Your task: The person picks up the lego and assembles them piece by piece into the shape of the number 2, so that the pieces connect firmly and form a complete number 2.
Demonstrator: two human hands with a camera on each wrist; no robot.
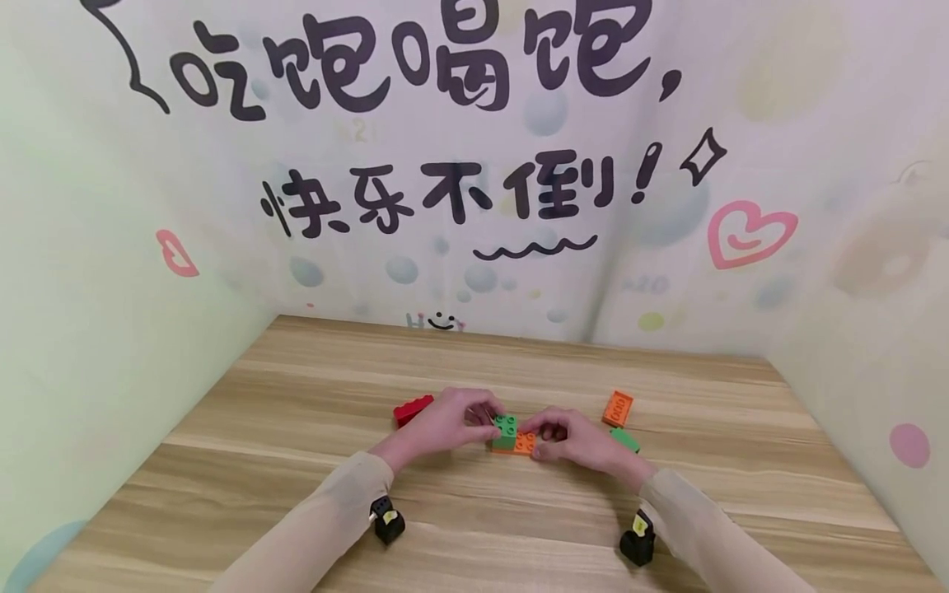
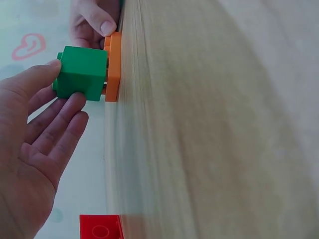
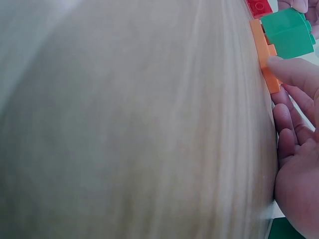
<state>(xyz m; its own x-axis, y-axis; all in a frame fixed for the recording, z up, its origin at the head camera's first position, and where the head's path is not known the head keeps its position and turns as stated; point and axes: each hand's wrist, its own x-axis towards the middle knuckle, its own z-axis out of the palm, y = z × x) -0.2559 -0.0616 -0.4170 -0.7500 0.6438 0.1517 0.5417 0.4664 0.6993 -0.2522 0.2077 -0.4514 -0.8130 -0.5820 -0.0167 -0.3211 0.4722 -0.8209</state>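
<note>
My left hand (image 1: 448, 422) pinches a green toy building brick (image 1: 505, 438) between thumb and fingers. That brick sits over one end of a flat orange brick (image 1: 525, 444) lying on the table. In the left wrist view a narrow gap with orange studs shows between the green brick (image 2: 81, 69) and the orange brick (image 2: 114, 69). My right hand (image 1: 577, 441) holds the free end of the orange brick, its thumb on the near side in the right wrist view. The far fingertips of the right hand are partly hidden.
A red brick (image 1: 412, 409) lies on the wooden table (image 1: 311, 511) beyond my left wrist. To the right are another orange brick (image 1: 618, 408) and a second green brick (image 1: 625, 440), partly covered by my right hand. A printed wall cloth (image 1: 445, 280) stands behind the table.
</note>
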